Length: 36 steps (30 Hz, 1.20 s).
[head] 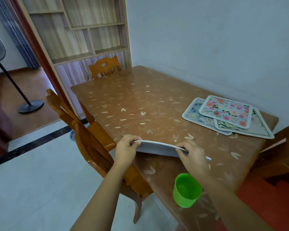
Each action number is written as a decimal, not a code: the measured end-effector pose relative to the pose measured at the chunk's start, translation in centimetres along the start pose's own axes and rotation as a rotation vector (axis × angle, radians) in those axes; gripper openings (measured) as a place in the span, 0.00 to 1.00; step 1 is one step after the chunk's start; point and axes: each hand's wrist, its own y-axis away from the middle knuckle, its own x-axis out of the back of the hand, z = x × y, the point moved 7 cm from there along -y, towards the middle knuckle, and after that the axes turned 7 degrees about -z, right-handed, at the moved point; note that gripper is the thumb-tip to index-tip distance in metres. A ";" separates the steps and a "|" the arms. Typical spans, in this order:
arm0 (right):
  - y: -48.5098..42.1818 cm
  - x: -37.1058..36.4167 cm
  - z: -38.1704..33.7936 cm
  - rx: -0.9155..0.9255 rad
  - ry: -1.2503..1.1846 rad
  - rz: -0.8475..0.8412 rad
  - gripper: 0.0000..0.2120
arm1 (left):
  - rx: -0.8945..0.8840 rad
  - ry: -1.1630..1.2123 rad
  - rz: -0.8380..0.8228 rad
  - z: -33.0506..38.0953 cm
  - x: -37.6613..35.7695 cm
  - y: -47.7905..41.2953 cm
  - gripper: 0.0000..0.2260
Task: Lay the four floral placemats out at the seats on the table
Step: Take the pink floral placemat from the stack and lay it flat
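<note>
My one camera rides on my head, looking forward and down over the brown leaf-patterned wooden table (140,100) from its near corner. My left hand (126,148) and right hand (193,154), gripping a grey-backed placemat (158,149), sit close below centre. The pale wall (207,39) lies far beyond.

This is a home dining room, shown by a wooden table (140,100) under a leaf-patterned cover, wooden chairs (105,66) drawn up to it, floral placemats (225,112), a shelf cabinet (93,30) and a standing fan (30,106).

Bare left hand (125,148) and right hand (193,155); forearms (97,197) bare.
</note>
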 end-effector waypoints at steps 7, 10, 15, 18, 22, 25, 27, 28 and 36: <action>-3.8 -4.1 -2.8 0.023 0.038 -0.028 0.06 | -0.001 0.021 0.035 -3.5 4.1 -2.2 0.08; -5.8 -6.1 -3.2 -0.002 0.042 -0.032 0.06 | 0.016 0.022 0.024 -5.2 5.5 -4.5 0.11; -10.1 -8.8 -3.0 -0.081 0.082 -0.005 0.05 | 0.004 -0.036 -0.091 -6.9 6.6 -9.9 0.15; -12.4 -9.8 -2.8 -0.133 0.098 -0.005 0.05 | 0.002 -0.167 -0.152 -7.6 7.0 -13.0 0.11; -14.8 -10.5 -3.1 -0.137 0.168 -0.007 0.05 | -0.194 -0.429 -0.254 -7.3 6.7 -15.7 0.05; -15.7 -10.6 -3.0 -0.162 0.191 -0.016 0.05 | -0.209 -0.401 -0.264 -7.2 6.8 -17.0 0.05; -16.1 -10.5 -2.8 -0.186 0.198 -0.021 0.04 | -0.196 -0.366 -0.295 -7.1 6.6 -18.1 0.05; -16.3 -10.4 -2.7 -0.199 0.213 -0.026 0.04 | -0.193 -0.351 -0.318 -7.0 6.5 -18.7 0.05; -18.8 -7.3 -2.3 -0.274 0.246 0.142 0.03 | -0.290 -0.233 -0.456 -3.4 4.5 -25.3 0.06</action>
